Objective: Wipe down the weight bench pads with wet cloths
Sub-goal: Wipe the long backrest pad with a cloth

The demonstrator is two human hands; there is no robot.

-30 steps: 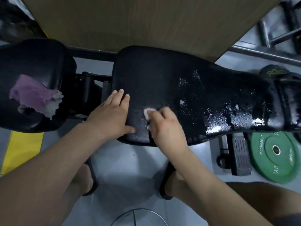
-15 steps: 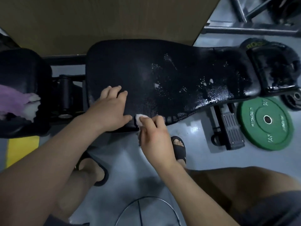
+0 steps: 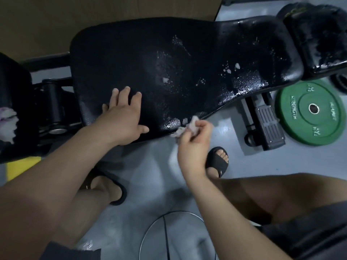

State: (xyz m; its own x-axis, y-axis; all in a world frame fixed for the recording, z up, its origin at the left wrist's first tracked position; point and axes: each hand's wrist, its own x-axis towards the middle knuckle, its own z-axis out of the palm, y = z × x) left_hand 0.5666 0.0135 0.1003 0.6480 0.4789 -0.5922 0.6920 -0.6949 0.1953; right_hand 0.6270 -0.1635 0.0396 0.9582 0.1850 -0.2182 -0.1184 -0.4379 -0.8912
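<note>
Here the left hand (image 3: 124,119) lies flat on the near left part of the long black bench pad (image 3: 169,59). Its fingers are straight and slightly spread, the thumb points out along the pad's near edge, and its grip holds nothing. The right hand (image 3: 195,145) is just off that near edge, to the right of the left hand. Its grip pinches a small crumpled wet cloth (image 3: 187,126) between the thumb and curled fingers. The cloth touches the pad's edge beside a shiny wet patch. Droplets and pale flecks lie across the middle and right of the pad, which glistens toward its narrow right end. Beyond that end sits a second black pad (image 3: 319,44), also wet. At far left, on another black pad (image 3: 15,87), rests a purple-and-white cloth (image 3: 7,122), cut off by the frame. On the grey floor (image 3: 150,166) beside the bench lies a green weight plate (image 3: 309,111), and near it is the bench's black foot (image 3: 266,126). The person's feet wear black slides (image 3: 217,162).
</note>
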